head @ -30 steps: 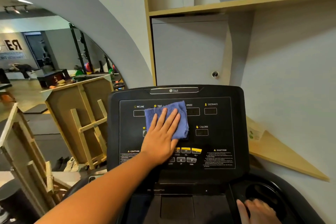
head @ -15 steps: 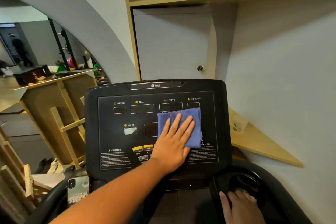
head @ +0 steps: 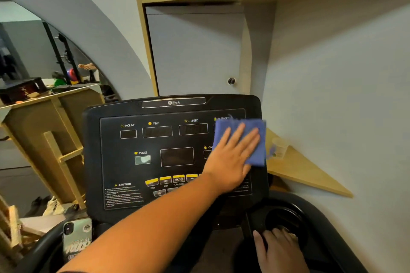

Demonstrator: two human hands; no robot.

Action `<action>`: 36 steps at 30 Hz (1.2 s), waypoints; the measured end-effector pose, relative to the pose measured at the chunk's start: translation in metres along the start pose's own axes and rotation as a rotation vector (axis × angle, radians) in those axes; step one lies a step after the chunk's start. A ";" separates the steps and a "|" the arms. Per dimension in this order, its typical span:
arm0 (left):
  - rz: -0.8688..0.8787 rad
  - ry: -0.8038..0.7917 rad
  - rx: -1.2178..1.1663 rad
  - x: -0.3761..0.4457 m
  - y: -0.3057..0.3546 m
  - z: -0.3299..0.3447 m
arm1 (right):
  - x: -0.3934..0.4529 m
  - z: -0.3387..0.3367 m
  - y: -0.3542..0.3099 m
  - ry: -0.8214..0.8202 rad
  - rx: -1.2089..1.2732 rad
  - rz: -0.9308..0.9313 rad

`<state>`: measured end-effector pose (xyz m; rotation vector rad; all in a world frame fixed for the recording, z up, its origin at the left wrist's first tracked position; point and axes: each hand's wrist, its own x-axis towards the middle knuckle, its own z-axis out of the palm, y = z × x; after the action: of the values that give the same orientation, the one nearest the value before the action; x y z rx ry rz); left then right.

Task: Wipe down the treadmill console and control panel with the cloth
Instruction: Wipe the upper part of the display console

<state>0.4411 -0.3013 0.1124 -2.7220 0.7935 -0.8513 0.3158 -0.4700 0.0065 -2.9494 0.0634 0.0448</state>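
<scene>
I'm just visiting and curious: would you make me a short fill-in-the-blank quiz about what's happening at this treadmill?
1. The left hand presses a ____ cloth flat against the console.
2. The cloth covers the display under the label ____.
3. The right hand rests at the round ____ holder.
4. A ____ stands at the console's lower left.

Missing words: blue; DISTANCE; cup; phone
</scene>
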 end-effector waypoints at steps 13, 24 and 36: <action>-0.134 0.065 -0.002 0.054 -0.023 -0.023 | 0.013 0.005 -0.001 -0.122 -0.028 0.015; 0.024 -0.002 0.071 -0.028 -0.072 -0.020 | 0.005 -0.003 -0.005 -0.037 0.017 0.023; 0.203 -0.070 0.081 -0.103 -0.061 0.002 | 0.008 0.002 -0.005 -0.015 0.042 0.029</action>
<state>0.3974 -0.1947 0.0809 -2.5331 0.9777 -0.7239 0.3235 -0.4654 0.0047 -2.9056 0.1039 0.0695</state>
